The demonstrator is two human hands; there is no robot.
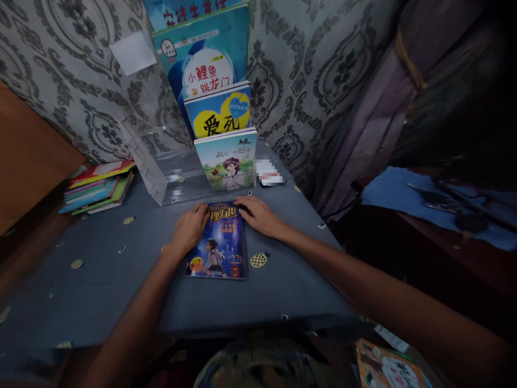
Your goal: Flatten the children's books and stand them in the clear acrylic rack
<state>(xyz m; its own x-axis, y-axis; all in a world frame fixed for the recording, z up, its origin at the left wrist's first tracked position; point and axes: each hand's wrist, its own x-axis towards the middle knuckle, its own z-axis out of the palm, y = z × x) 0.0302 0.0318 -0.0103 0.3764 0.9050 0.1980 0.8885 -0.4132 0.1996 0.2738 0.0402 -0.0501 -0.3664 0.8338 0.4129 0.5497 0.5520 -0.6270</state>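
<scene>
A dark blue book point(220, 245) with a cartoon figure on its cover lies flat on the grey-blue tablecloth point(121, 280). My left hand point(189, 228) grips its upper left edge with curled fingers. My right hand point(258, 214) rests on its upper right corner, fingers bent over the top edge. Just behind the book stands a clear acrylic display rack point(161, 161) with several children's books stepped up its right side; the lowest one point(226, 160) shows a girl on a green meadow.
A stack of thin colourful books point(99, 186) lies at the table's left rear. Patterned grey wallpaper backs the rack. A curtain point(363, 134) hangs at the right, beside a dark side table with a blue cloth point(404, 194). Another book point(388, 369) lies on the floor.
</scene>
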